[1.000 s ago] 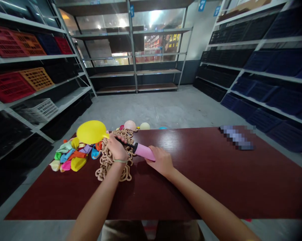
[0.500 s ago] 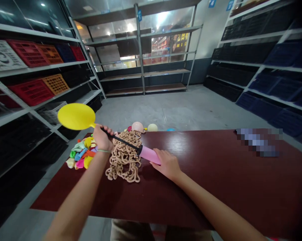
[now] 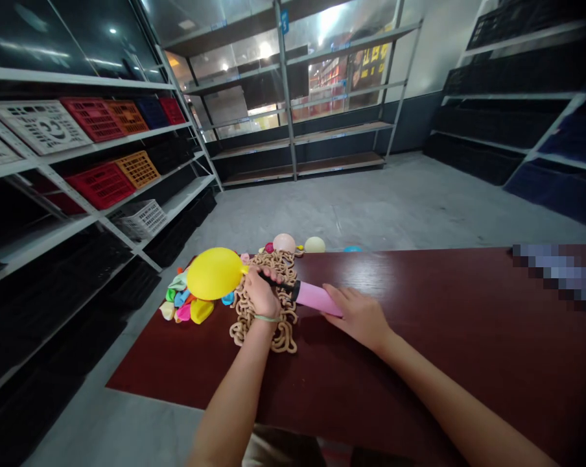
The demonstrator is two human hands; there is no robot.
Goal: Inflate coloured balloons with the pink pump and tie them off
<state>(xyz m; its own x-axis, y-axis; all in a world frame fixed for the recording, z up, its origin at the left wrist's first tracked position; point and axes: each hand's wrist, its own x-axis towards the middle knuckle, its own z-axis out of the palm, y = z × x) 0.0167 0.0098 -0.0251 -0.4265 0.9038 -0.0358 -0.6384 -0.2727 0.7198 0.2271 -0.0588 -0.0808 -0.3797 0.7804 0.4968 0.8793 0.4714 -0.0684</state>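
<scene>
A pink hand pump lies on the dark red table. My right hand presses down on its barrel, fingers wrapped over it. My left hand is closed around the pump's black handle, where a partly inflated yellow balloon sticks out to the left. The black rod between handle and barrel shows only a short length. Under my left hand lies a tan heap of looped cord.
A pile of flat coloured balloons lies at the table's left end. Small inflated balloons sit at the far table edge. Shelves with red, orange and white crates line the left; dark bins fill the right shelves. A blurred patch lies at right.
My left hand pulled the handle out to the upper left, then pushed it back in toward the barrel. The yellow balloon came back down with it. The view shifted left.
</scene>
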